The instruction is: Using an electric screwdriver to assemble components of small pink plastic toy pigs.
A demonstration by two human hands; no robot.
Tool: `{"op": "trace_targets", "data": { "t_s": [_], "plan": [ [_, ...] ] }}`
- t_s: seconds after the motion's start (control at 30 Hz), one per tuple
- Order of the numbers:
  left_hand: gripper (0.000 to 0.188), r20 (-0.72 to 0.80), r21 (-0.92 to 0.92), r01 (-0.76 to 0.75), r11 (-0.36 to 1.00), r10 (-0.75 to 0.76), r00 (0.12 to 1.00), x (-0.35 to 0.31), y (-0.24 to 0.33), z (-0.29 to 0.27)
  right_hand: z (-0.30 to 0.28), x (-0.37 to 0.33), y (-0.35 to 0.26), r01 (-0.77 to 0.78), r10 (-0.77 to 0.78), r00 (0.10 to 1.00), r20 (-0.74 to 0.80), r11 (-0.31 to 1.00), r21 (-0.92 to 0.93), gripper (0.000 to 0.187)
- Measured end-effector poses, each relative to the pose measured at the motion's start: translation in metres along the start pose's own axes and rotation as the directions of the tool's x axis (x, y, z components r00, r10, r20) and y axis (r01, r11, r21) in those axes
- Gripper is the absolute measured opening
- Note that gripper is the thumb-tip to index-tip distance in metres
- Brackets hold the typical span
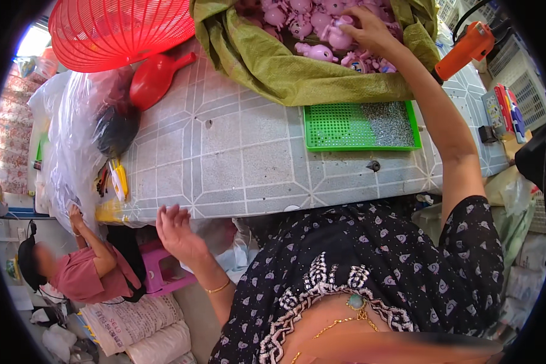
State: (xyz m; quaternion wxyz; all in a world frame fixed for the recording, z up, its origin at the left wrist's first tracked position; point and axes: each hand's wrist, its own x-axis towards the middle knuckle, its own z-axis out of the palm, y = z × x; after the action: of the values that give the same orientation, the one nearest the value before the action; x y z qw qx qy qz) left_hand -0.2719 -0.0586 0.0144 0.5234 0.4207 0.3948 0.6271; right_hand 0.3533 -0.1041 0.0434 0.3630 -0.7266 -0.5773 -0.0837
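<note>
Grey table (236,164), olive sack (321,88) on it, pink toys (315,53) inside
Right hand (375,35) is in the sack's mouth, pinching one pink figure (339,39) on the pile; left hand (185,240) is empty, loosely spread near the table edge.

1. Up at the far left, a big red mesh basket (121,30), with a red scoop (153,79) right beside it!
2. Clear plastic (73,139) spills over the table's left end, a dark bundle (116,133) next to it.
3. Nearer, a yellow cutter (121,182).
4. Down below, a pink stool (161,270) near a person in a rose shirt (85,276).
5. Pale printed sacks (127,324) on the floor!
</note>
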Motion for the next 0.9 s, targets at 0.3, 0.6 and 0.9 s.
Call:
{"op": "trace_targets", "data": {
  "t_s": [0.3,0.6,0.9],
  "plan": [
    [0.047,0.735,0.029,0.477,0.878,-0.342,0.586,-0.03,-0.031,0.221,-0.025,-0.083,-0.107,-0.251,0.357,0.916,0.185,0.149,0.956,0.038],
    [0.05,0.926,-0.088,0.814,0.574,-0.253,0.279,-0.032,-0.082,0.291,-0.009,-0.138,-0.156,-0.043,0.204,0.978,-0.042,0.396,0.917,0.037],
    [0.044,0.866,-0.258,0.574,0.777,-0.077,0.494,-0.024,-0.097,0.278,0.009,-0.144,-0.146,-0.224,0.217,0.962,0.168,0.269,0.937,0.034]
  ]
}}
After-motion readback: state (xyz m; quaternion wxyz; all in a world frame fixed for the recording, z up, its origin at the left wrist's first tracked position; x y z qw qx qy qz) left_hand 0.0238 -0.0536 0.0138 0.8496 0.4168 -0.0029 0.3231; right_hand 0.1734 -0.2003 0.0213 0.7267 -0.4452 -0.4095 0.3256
